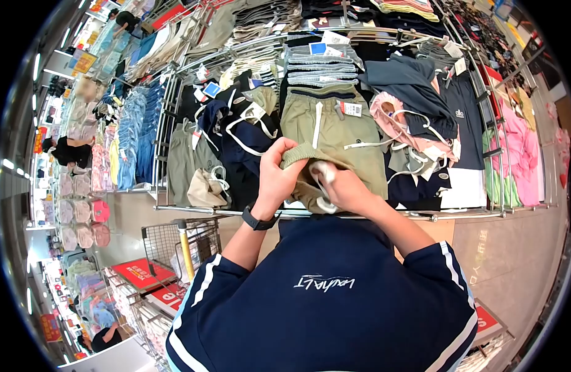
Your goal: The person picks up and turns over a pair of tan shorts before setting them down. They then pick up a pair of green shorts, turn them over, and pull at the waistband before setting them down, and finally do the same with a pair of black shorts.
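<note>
Olive-green drawstring shorts (308, 193) are bunched between my hands at the front edge of the display rack. My left hand (278, 177) is closed on their ribbed waistband, thumb toward the opening. My right hand (346, 188) is closed at the opening's other side, with something white, perhaps a drawstring, at its fingertips. Just beyond lies olive-green bottomwear (335, 127) with a white drawstring and a price tag (352, 109). Dark navy clothing (239, 133) with white cords lies left of it; a pink garment (388, 111) with cords lies to the right.
A metal rail (416, 215) runs along the rack's front. Folded grey garments (323, 65) are stacked behind. A wire shopping cart (174, 242) stands at left, near red sale signs (143, 273). Pink clothing (515, 155) hangs at right. Other people are in the left aisle.
</note>
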Demonstrator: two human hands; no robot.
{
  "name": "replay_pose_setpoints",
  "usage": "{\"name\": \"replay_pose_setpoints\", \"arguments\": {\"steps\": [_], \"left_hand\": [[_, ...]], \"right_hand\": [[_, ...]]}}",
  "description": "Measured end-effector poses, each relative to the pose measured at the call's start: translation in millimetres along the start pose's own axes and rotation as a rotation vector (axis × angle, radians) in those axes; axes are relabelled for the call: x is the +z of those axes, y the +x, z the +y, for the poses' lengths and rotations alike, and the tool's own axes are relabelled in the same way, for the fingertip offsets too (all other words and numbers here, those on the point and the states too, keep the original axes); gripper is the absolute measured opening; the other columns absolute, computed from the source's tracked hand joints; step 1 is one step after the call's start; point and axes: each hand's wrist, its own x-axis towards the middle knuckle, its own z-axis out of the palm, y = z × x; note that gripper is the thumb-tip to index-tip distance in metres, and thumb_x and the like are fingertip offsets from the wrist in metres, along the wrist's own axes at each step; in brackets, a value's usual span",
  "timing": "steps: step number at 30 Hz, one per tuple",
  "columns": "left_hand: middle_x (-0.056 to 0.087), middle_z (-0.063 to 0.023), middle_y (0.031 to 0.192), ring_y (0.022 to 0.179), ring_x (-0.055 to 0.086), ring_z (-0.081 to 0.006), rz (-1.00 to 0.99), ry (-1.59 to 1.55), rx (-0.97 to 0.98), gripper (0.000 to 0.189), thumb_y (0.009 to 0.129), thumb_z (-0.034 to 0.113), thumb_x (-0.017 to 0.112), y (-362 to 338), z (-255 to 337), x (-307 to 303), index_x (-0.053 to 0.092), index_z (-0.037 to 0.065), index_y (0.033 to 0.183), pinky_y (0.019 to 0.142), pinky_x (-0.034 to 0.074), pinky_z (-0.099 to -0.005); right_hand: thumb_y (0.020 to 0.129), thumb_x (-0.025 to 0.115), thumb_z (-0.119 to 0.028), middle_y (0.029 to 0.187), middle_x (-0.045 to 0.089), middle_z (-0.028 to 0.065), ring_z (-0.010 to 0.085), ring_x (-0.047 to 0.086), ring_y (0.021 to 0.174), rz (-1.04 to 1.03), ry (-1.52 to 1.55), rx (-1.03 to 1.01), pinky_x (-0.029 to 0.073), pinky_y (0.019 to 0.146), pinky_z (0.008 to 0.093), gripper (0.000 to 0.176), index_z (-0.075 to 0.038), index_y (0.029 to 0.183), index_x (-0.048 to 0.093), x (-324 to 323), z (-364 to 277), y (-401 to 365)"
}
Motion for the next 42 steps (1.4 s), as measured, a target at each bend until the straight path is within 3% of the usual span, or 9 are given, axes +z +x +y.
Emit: {"name": "replay_pose_setpoints", "arguments": {"steps": [4, 12, 13, 16, 25, 30, 34, 38, 42], "left_hand": [[0.063, -0.0034, 0.073, 0.068, 0.056, -0.0064, 0.006, 0.163, 0.102, 0.015, 0.077, 0.001, 0.069, -2, 5, -1, 0.063, 0.000, 0.090, 0.061, 0.046, -0.0231], [0.062, -0.0068, 0.075, 0.069, 0.059, -0.0095, -0.194, 0.261, 0.228, 0.023, 0.076, 0.005, 0.073, -4, 19, 15, 0.056, 0.002, 0.091, 0.061, 0.046, -0.0252], [0.062, -0.0168, 0.077, 0.070, 0.063, -0.0346, -0.256, 0.306, 0.273, 0.022, 0.074, 0.001, 0.066, -2, 16, 16, 0.057, 0.001, 0.094, 0.062, 0.049, -0.0341], [0.060, -0.0174, 0.083, 0.080, 0.059, -0.0407, -0.297, 0.422, 0.309, 0.035, 0.065, -0.007, 0.053, 3, 19, 16, 0.056, 0.001, 0.099, 0.069, 0.049, -0.0395], [0.064, -0.0131, 0.095, 0.087, 0.063, -0.0181, -0.130, 0.494, 0.002, 0.044, 0.072, -0.014, 0.054, 7, -43, -19, 0.054, 0.001, 0.113, 0.077, 0.049, -0.0281], [0.064, -0.0104, 0.096, 0.088, 0.064, -0.0172, -0.230, 0.130, 0.092, 0.047, 0.070, -0.016, 0.045, 0, -8, -2, 0.054, 0.000, 0.113, 0.077, 0.050, -0.0261], [0.059, -0.0091, 0.097, 0.085, 0.061, -0.0193, -0.179, 0.254, 0.235, 0.050, 0.069, -0.015, 0.051, 1, 29, 14, 0.055, 0.002, 0.116, 0.071, 0.049, -0.0269], [0.056, -0.0112, 0.100, 0.087, 0.060, -0.0310, 0.006, 0.661, 0.415, 0.050, 0.067, -0.011, 0.057, 5, 9, 11, 0.056, 0.003, 0.116, 0.077, 0.049, -0.0341], [0.062, -0.0157, 0.097, 0.090, 0.061, -0.0357, -0.112, 0.681, 0.272, 0.037, 0.071, -0.005, 0.059, -4, -36, -6, 0.061, 0.001, 0.108, 0.080, 0.050, -0.0372]], "right_hand": [[0.084, 0.059, -0.009, 0.084, 0.065, 0.0188, 0.0350, 0.065, 0.080, -0.323, -0.372, -0.116, 0.051, 0.073, 0.0448, 0.026, -0.004, 0.110, 0.061, -11, 7, -14], [0.072, 0.069, -0.014, 0.096, 0.061, 0.0143, 0.0335, 0.058, 0.086, 0.277, -0.132, -0.146, 0.049, 0.075, 0.0413, 0.039, -0.004, 0.109, 0.060, -74, -60, 3], [0.071, 0.069, -0.013, 0.093, 0.061, 0.0140, 0.0335, 0.058, 0.084, 0.227, -0.158, -0.096, 0.049, 0.074, 0.0414, 0.035, -0.003, 0.103, 0.061, -67, -47, 7], [0.068, 0.067, -0.012, 0.080, 0.062, 0.0132, 0.0328, 0.057, 0.078, 0.181, -0.286, -0.081, 0.048, 0.069, 0.0421, 0.020, -0.002, 0.084, 0.062, -76, -25, 14], [0.073, 0.061, -0.011, 0.065, 0.056, 0.0166, 0.0329, 0.056, 0.065, 0.291, -0.149, 0.116, 0.043, 0.059, 0.0418, 0.015, 0.002, 0.068, 0.057, -120, -25, -10], [0.068, 0.080, -0.025, 0.142, 0.039, 0.0166, 0.0367, 0.044, 0.123, 0.129, -0.201, -0.215, 0.035, 0.106, 0.0440, 0.095, -0.010, 0.146, 0.027, -104, -33, 0], [0.071, 0.061, -0.005, 0.077, 0.064, 0.0225, 0.0435, 0.061, 0.074, -0.029, -0.074, 0.009, 0.050, 0.069, 0.0491, 0.037, -0.004, 0.108, 0.058, -72, -29, 10], [0.074, 0.045, 0.008, 0.078, 0.065, 0.0113, 0.0123, 0.063, 0.071, 0.339, 0.364, 0.150, 0.048, 0.064, 0.0259, 0.039, -0.002, 0.109, 0.059, -89, -27, 9], [0.075, 0.040, 0.014, 0.096, 0.066, 0.0043, 0.0112, 0.061, 0.089, 0.500, 0.686, 0.185, 0.047, 0.082, 0.0243, 0.041, 0.001, 0.109, 0.060, -112, -24, 7]]}}
